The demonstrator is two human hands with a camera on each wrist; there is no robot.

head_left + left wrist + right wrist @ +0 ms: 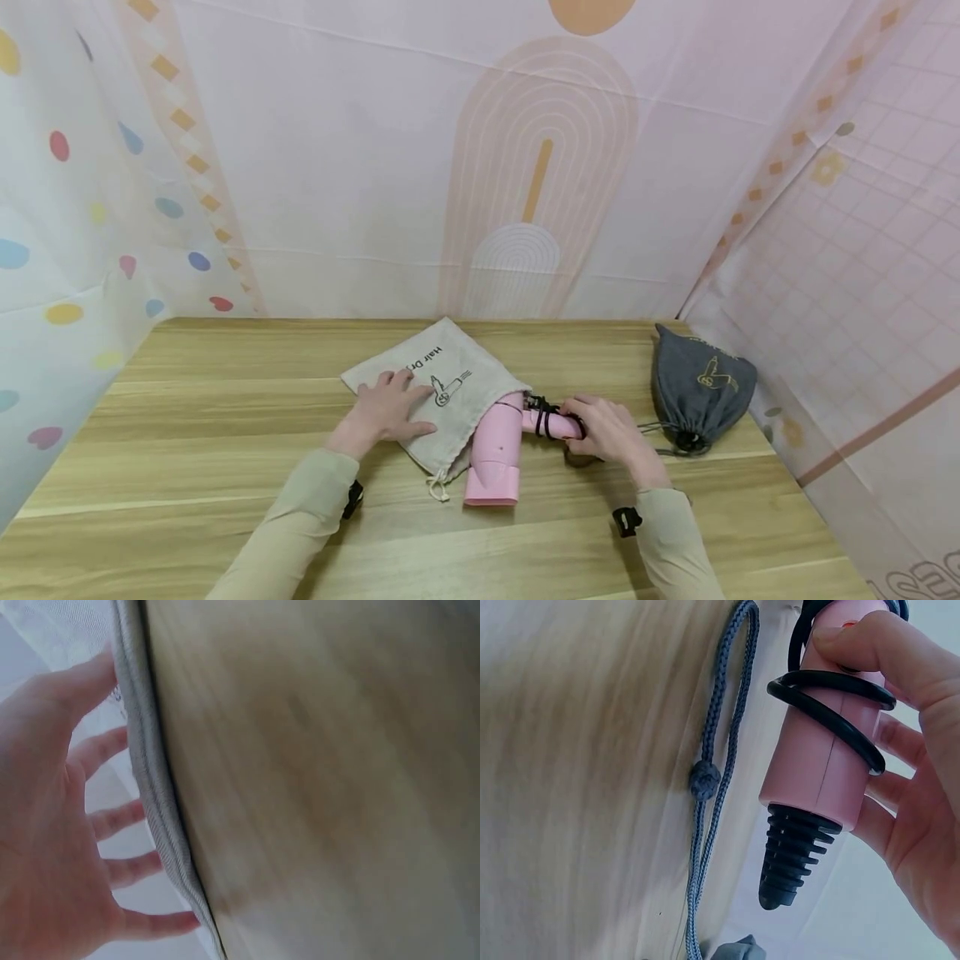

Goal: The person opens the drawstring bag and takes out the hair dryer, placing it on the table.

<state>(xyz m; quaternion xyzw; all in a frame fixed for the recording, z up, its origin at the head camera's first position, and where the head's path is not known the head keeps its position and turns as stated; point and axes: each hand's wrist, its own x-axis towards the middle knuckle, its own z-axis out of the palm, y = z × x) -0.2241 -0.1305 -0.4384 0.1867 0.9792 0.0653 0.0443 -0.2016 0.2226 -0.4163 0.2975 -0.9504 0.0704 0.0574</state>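
Note:
A pink hair dryer (496, 450) lies on the table, its back part inside the mouth of a light drawstring bag (480, 367) printed with a hair dryer drawing. My right hand (611, 429) grips the dryer's handle (817, 761), which has a black cord (832, 712) wound round it. Spread over the bag's near left side, my left hand (386, 408) rests with its fingers extended on the cloth. In the left wrist view those fingers (120, 821) touch the bag along its seamed edge (154, 780). The dryer's rear is hidden by the cloth.
A dark grey drawstring bag (703, 392), closed and bulging, sits on the right of the wooden table (225, 417). Its cord (705, 817) trails toward my right hand. Patterned cloth walls (337, 167) stand behind the table and at both sides.

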